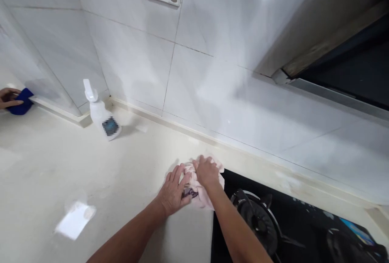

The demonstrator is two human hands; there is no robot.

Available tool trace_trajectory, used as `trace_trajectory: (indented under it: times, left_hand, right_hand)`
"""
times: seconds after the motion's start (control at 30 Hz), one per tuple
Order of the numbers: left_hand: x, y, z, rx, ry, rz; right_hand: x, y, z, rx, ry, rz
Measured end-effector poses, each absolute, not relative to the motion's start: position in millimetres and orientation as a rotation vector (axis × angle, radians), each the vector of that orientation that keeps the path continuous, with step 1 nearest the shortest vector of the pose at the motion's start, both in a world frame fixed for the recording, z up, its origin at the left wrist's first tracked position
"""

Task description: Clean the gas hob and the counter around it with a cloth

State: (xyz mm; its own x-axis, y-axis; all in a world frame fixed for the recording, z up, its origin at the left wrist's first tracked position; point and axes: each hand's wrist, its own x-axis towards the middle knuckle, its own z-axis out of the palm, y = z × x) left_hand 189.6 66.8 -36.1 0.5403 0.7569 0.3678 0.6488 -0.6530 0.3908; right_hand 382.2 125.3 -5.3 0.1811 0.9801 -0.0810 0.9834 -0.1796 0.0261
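Note:
A crumpled pale pink cloth point(204, 202) with a dark printed patch lies on the counter at the corner of the black gas stove point(304, 218). My right hand point(208, 172) presses down on it from above, fingers bent into the folds. Beside the cloth's left edge, my left hand point(172, 192) rests with its fingers spread, fingertips and thumb touching the fabric. The cloth's underside and part of its middle are hidden beneath my hands.
A white spray bottle point(103, 117) stands on the pale counter point(127, 182) near the wall corner. At far left another person's hand point(7, 97) holds a blue cloth point(21, 101). A burner point(257, 222) lies right of my forearm; a range hood point(340, 88) juts out at upper right.

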Motion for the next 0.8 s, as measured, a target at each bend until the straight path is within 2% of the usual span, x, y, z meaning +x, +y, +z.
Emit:
trace_trajectory:
  times: [0.17,0.4,0.57,0.73,0.8]
  left_hand:
    - [187,73,-42,2.586,1.071,0.813]
    - [187,74,-32,2.636,1.012,0.564]
    - [190,58,-18,2.548,1.180,0.575]
    - [183,13,-15,2.322,1.475,0.617]
    - [175,-8,-21,2.255,1.520,0.650]
  right_hand:
    - [356,77,-20,2.526,2.169,-0.111]
    - [358,51,-19,2.608,2.271,-0.260]
    - [384,19,-22,2.513,2.508,-0.612]
    - [375,-32,-46,2.365,2.688,-0.578]
    - [367,-41,-46,2.421,2.723,-0.698]
